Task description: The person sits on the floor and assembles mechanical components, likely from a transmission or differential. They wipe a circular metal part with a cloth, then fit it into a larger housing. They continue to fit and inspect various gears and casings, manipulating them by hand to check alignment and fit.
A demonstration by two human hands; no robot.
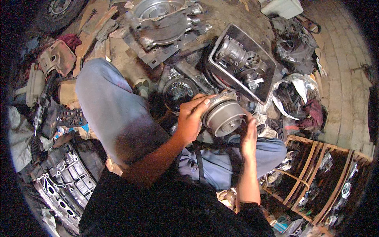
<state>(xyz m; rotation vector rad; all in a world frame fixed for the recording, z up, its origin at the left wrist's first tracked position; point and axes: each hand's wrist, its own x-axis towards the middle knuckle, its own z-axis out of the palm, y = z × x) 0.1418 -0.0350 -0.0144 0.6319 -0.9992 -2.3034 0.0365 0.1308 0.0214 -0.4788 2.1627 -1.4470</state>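
Note:
Between my two hands, above my lap, is a round, stepped metal drum with a smaller ringed hub on its lower face. A flatter, uneven metal piece shows at its upper edge. My left hand grips the drum's left side, thumb along the upper rim. On the other side my right hand is closed against the drum; its fingertips are partly hidden behind it. Just beyond my left hand lies a dark, oily round basin. A black tray with metal gear parts stands ahead and to the right.
A large metal housing sits on flat sheeting ahead. Dirty castings and a white bag with dark parts lie to the right. A wooden rack of parts stands lower right, an engine block lower left, a tyre far left.

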